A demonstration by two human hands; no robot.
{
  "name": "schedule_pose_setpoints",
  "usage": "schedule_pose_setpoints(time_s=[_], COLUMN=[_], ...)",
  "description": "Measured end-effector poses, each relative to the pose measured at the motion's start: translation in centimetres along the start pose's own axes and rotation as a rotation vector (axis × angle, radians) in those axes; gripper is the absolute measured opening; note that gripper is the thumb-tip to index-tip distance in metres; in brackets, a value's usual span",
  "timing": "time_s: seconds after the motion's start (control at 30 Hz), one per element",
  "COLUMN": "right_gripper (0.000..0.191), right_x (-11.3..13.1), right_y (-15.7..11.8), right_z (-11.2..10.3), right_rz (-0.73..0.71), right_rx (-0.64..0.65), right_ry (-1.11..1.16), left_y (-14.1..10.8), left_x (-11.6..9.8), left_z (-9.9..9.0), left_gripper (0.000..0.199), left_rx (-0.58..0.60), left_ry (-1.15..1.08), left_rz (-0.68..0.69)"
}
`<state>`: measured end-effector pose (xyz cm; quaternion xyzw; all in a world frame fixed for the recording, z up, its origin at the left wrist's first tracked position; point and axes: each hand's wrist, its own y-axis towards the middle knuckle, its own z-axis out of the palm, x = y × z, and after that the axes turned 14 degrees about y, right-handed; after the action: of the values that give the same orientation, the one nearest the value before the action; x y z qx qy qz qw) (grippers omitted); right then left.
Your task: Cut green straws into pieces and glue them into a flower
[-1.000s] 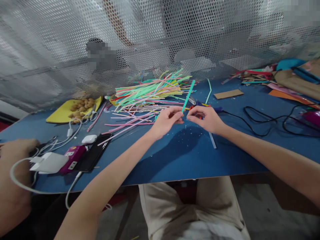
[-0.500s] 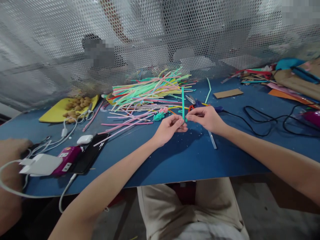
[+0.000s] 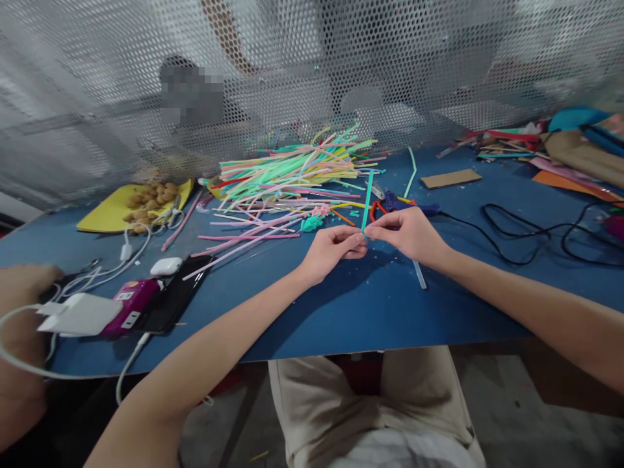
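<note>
A teal pipe cleaner stands up, leaning slightly right, its lower end pinched between my hands. My left hand has thumb and fingers closed at that end. My right hand pinches the same end from the right. Just behind my hands lie pliers or cutters with red handles and a blue glue gun, partly hidden. A clear glue stick pokes out below my right hand. Left of the pipe cleaner lie a small teal shape and a pink one.
Many coloured pipe cleaners are heaped at the back. On the left are a yellow sheet with brown lumps, a phone, a purple power block and another person's arm. A black cord and cardboard strip lie right.
The teal pipe cleaner has tilted from upright to leaning right. My right hand has closed in on its lower end, and the two hands' fingertips are nearer each other.
</note>
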<state>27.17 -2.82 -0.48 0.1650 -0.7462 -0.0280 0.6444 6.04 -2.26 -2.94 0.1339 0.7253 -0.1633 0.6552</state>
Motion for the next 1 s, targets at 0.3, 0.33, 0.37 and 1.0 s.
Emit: schedule_pose_setpoints(time_s=[0.3,0.33,0.37,1.0], right_gripper=[0.027,0.028,0.03,0.025], right_x=[-0.5,-0.6,-0.7,-0.2], right_y=[0.1,0.2,0.2,2.1], right_z=[0.1,0.1,0.1,-3.3], right_rz=[-0.014,-0.011,-0.006,-0.252], right_rx=[0.011,0.013,0.014,-0.43], right_ry=[0.006,0.018,0.032,0.089], left_y=[-0.3,-0.3,-0.3,-2.0], left_x=[-0.4,-0.4,-0.3,-1.5], left_z=[0.2,0.2,0.2,0.6], left_gripper=[0.043,0.043,0.044,0.021], left_rx=[-0.008,-0.011,-0.012,0.065], left_ry=[0.058,0.061,0.061,1.155], left_rz=[-0.019,-0.015,-0.01,0.514])
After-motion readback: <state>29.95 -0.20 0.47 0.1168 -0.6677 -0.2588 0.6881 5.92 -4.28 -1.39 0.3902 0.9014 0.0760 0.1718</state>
